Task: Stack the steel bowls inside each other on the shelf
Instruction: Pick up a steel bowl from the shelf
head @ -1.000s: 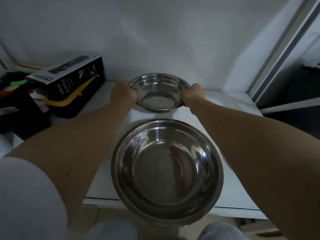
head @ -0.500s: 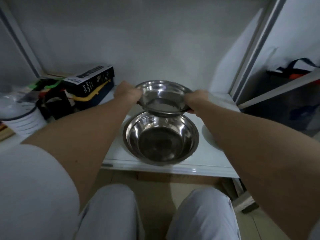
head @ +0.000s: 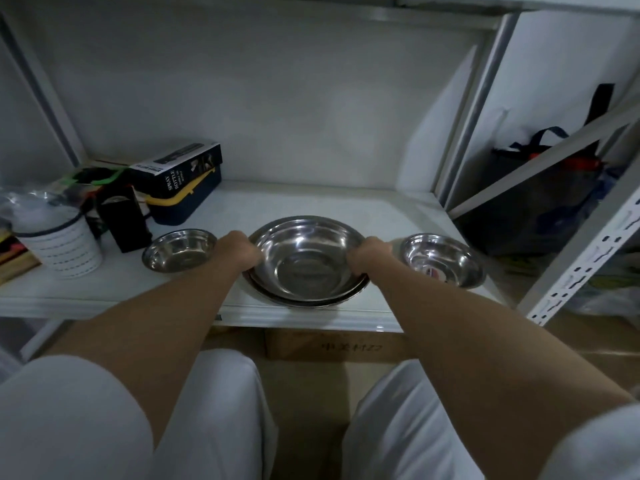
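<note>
Steel bowl [head: 306,261] seated inside a larger bowl [head: 311,301] near the front edge of the shelf [head: 346,209], its rim clamped by the left hand [head: 239,252] and right hand [head: 369,254] on opposite sides, probably to keep it level while nesting. Two smaller bowls, left [head: 180,249] and right [head: 443,259], stand apart, unstacked. A black box [head: 176,169] behind reads "SPRAY BOTTLE".

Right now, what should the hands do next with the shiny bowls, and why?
Probably let go of the middle bowl. It already appears nested in the bigger bowl beneath, with both the left hand and right hand gripping its rim. Then reach for a loose small bowl, perhaps the left small bowl or the right small bowl, since both sit unstacked on the shelf.
</note>
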